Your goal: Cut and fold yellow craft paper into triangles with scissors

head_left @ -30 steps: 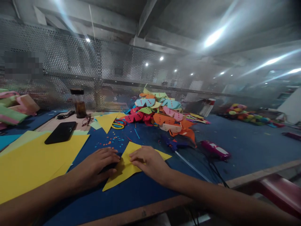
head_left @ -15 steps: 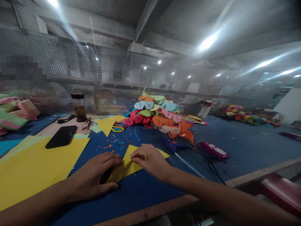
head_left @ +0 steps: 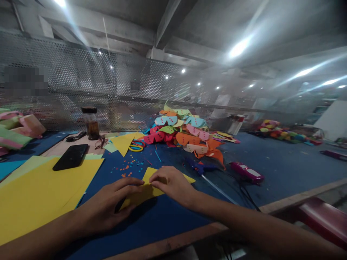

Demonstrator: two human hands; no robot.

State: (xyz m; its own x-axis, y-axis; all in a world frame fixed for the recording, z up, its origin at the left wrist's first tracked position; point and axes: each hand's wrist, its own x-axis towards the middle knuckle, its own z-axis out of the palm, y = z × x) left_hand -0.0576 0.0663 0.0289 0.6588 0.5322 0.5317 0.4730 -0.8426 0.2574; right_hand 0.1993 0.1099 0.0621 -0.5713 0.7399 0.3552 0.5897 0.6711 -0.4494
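Note:
A small folded piece of yellow paper (head_left: 148, 192) lies between my hands on the blue tabletop (head_left: 168, 224). At its left end, my left hand (head_left: 115, 200) curves round the paper, fingers above and thumb nearer to me. My right hand (head_left: 173, 186) pinches the paper near its middle with thumb and bent fingers, and its right tip shows beyond the hand. Parts of the paper are hidden under both hands. Just behind it lie scattered paper dots (head_left: 131, 167) in orange and blue.
Large yellow sheets (head_left: 48, 198) with a black phone (head_left: 71, 157) lie left. Behind are scissors (head_left: 136, 146), a jar (head_left: 91, 124) and a heap of coloured paper shapes (head_left: 180, 131). A blue glue gun (head_left: 202, 167) and a purple device (head_left: 247, 173) with a cable lie right.
My left hand's fingers have slid slightly right along the yellow paper, closer to my right hand, with the thumb drawn in. My right hand has barely moved.

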